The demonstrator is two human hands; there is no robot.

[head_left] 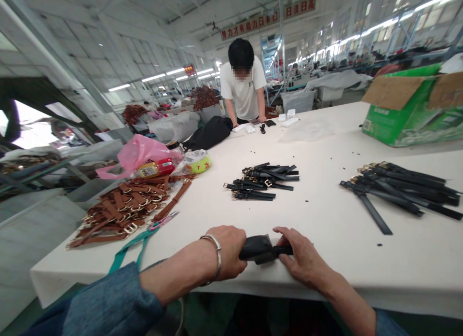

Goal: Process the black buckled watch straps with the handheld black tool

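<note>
Near the front edge of the table, my left hand (231, 251) is closed around the end of a black hand-held object (257, 248) with a wide, blocky body; its exact kind does not show. My right hand (298, 254) pinches a short black strap (283, 250) between thumb and fingers. The strap's other end meets the right side of the black object. Beyond my hands lies a small pile of black buckle straps (265, 181) with gold-coloured buckles. A larger pile of black straps (401, 189) lies to the right.
Brown buckle straps (123, 205) are heaped at left, beside pink-handled scissors (164, 221) and a teal ribbon (132, 246). Behind them sit a pink plastic bag (139, 155) and a black bag (210, 133). A green carton (408, 109) stands far right. Another person (244, 87) leans on the table's far side.
</note>
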